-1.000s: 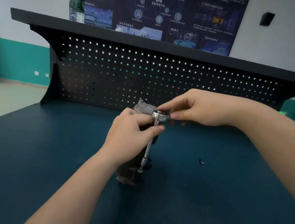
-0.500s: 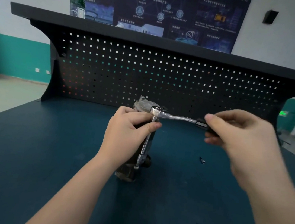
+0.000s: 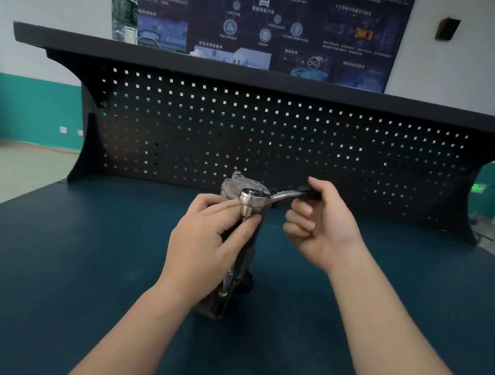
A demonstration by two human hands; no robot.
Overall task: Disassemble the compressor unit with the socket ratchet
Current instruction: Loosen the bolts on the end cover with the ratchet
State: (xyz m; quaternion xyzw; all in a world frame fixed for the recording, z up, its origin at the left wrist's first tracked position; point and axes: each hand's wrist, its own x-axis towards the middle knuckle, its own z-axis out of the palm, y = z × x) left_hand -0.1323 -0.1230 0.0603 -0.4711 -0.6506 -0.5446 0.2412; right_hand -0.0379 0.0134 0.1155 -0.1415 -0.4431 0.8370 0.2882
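The compressor unit stands upright on the blue bench top, a dark metal body with a silver cap. The socket ratchet has its chrome head level with the unit's cap and a long extension running down the unit's side. My left hand wraps the unit's body, thumb and forefinger pinching the extension just below the ratchet head. My right hand holds the ratchet's black handle, which points to the right and slightly back.
A black pegboard back panel with a shelf above it rises just behind the unit. A plastic water bottle stands on the shelf at the left. A poster hangs on the wall behind.
My right hand slid from the ratchet head out along the handle, then swung the handle back toward the pegboard. My left hand kept its hold on the unit.
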